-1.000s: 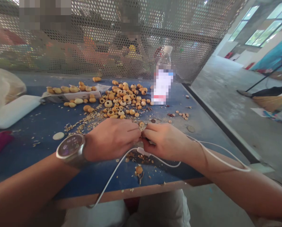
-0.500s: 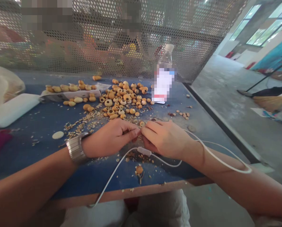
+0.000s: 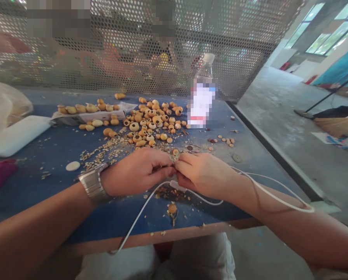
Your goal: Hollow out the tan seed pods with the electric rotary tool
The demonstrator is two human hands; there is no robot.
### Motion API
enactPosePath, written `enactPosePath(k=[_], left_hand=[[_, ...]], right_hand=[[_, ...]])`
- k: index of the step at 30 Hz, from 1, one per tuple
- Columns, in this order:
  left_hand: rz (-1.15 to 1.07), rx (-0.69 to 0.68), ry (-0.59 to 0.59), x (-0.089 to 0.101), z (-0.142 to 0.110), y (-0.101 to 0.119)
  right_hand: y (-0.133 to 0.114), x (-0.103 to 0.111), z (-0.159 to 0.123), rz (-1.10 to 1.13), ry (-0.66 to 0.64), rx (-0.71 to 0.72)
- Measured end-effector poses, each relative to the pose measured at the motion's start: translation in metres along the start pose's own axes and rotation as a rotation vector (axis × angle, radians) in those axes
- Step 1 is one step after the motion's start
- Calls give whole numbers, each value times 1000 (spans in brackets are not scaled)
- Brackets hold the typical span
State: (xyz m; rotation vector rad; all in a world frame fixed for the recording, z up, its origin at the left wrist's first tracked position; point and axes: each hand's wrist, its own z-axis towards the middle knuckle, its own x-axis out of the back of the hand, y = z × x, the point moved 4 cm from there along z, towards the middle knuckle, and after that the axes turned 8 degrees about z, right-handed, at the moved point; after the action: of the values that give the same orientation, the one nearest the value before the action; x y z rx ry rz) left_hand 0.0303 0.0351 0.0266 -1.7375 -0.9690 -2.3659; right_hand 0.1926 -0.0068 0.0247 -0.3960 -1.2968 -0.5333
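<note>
My left hand (image 3: pixel 143 170), with a metal watch (image 3: pixel 92 182) at its wrist, is closed, thumb and fingers pinched together. Its fingertips meet those of my right hand (image 3: pixel 204 173), whose fingers are also closed. Whatever the two hands hold between them is hidden by the fingers. Just beyond them lies a heap of small tan gourds (image 3: pixel 147 118), many with a round hole cut in them. Pale seeds and bits (image 3: pixel 106 151) are scattered left of the heap. Below the fingertips runs a white cable (image 3: pixel 150 198) with a small inline piece (image 3: pixel 177 186).
A phone (image 3: pixel 201 105) leans on a clear bottle (image 3: pixel 205 70) before a perforated metal screen (image 3: pixel 118 50). More gourds rest on a flat box (image 3: pixel 98 116) at left. Round cut pieces (image 3: pixel 229 142) lie at right. A gourd top (image 3: pixel 172 209) lies near the table's front edge (image 3: pixel 145 238).
My left thumb has shifted slightly down, and a gap shows between it and the curled fingers. Both hands stay together in nearly the same place.
</note>
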Motion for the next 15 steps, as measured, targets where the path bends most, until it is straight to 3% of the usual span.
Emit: enactPosePath(k=[9, 15], left_hand=[[187, -111, 109, 2, -4, 13], [373, -187, 195, -1, -7, 21]], right_hand=[[4, 3, 4, 263, -166, -90], [6, 5, 3, 355, -145, -108]])
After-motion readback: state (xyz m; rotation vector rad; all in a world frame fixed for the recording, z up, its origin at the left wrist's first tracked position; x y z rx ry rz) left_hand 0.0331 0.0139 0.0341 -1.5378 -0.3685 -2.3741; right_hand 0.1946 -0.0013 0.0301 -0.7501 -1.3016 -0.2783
